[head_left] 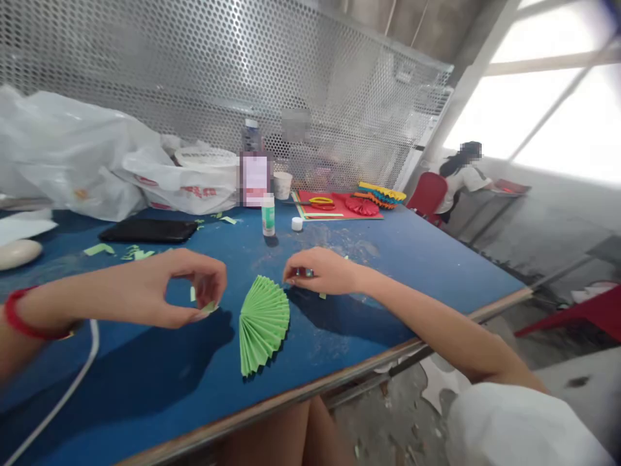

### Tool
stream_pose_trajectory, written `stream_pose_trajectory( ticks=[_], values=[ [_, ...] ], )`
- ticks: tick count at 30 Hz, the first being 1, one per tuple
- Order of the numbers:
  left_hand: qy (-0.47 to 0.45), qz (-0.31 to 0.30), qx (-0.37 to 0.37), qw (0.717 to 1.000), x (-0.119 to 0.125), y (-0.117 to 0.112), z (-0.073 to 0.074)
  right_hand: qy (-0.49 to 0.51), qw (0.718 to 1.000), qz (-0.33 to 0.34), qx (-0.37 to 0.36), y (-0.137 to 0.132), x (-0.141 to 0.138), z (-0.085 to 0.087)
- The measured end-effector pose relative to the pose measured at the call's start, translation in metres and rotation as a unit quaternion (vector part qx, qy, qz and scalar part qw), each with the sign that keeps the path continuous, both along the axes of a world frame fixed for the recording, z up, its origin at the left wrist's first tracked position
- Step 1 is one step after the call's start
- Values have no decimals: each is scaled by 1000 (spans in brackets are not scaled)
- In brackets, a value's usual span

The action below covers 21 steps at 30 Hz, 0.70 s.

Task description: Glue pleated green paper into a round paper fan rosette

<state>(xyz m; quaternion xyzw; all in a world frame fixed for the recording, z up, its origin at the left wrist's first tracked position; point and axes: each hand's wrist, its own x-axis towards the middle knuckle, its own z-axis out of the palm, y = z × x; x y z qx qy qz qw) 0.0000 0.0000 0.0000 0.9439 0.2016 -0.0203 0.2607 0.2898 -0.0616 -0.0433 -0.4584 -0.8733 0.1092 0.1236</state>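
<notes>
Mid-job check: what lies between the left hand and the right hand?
In the head view, a green pleated paper fan lies spread on the blue tabletop, between the left hand and the right hand.

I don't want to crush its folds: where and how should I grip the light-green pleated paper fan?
Probably pinch the light-green pleated paper fan at its gathered tip, coming from the side of the left hand. The pleats converge there into a narrow spot, while they spread out rightward into a wide zigzag edge that would likely bend more easily.
</notes>
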Motion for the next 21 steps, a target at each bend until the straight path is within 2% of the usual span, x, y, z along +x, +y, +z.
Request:
stream_pose_trajectory(
  ticks=[2,5,7,10,12,14,16,18,19,21],
  values=[
    [-16,-13,6,1000,13,-2,5,26,998,15,57,6,6,6],
    [-59,-41,4,997,37,0,5,27,984,-45,169,14,21,10],
    [-97,-77,-13,992,57,6,1,26,980,-89,175,18,34,5],
    [-96,-119,-27,988,95,17,-7,36,974,-147,170,24,51,-9],
    [-69,-142,-38,987,122,21,-10,45,964,-183,186,27,61,-15],
    [-16,-158,-14,987,145,24,-9,45,956,-214,196,30,67,-17],
    [-19,-129,70,989,158,28,-4,34,949,-240,202,31,72,-15],
    [-64,-67,172,981,158,34,2,20,942,-265,205,30,75,-9],
    [-79,-44,195,977,154,39,5,13,938,-278,204,29,77,-5],
    [-106,-14,179,978,139,48,7,-5,933,-305,190,26,81,4]
  ],
)
